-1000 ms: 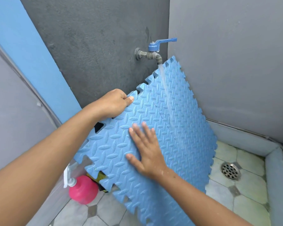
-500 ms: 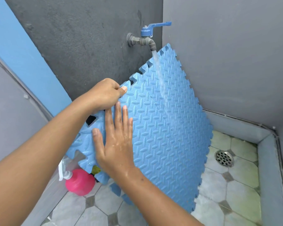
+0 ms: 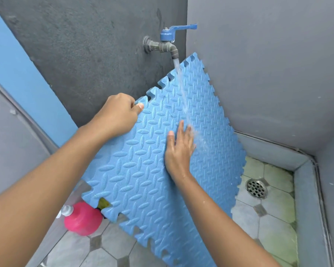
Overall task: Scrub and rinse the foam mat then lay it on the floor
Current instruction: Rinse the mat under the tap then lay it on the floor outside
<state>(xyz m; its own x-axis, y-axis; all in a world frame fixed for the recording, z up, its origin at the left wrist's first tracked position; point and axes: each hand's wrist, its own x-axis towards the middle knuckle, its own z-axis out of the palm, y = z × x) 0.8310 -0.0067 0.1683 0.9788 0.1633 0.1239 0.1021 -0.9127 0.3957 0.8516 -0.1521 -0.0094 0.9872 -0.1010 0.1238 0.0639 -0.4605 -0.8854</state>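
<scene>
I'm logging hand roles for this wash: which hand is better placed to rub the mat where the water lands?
Right. The right hand lies flat on the foam mat at the stream from the tap; the left hand grips the mat's top edge.

A dark grey rough-plastered wall (image 3: 89,45) meets a smoother, paler grey wall (image 3: 268,64) in a corner. A grey tap (image 3: 163,47) with a blue lever handle (image 3: 178,29) sticks out of the dark wall, and water runs from its spout. A bright blue panel (image 3: 14,60) slants down the left side, next to a grey surface (image 3: 10,137). The floor (image 3: 274,207) is tiled in pale octagons with small dark squares between them, greenish in places. A round metal drain (image 3: 256,188) sits near a low grey kerb (image 3: 308,199). The light is soft and even.
</scene>
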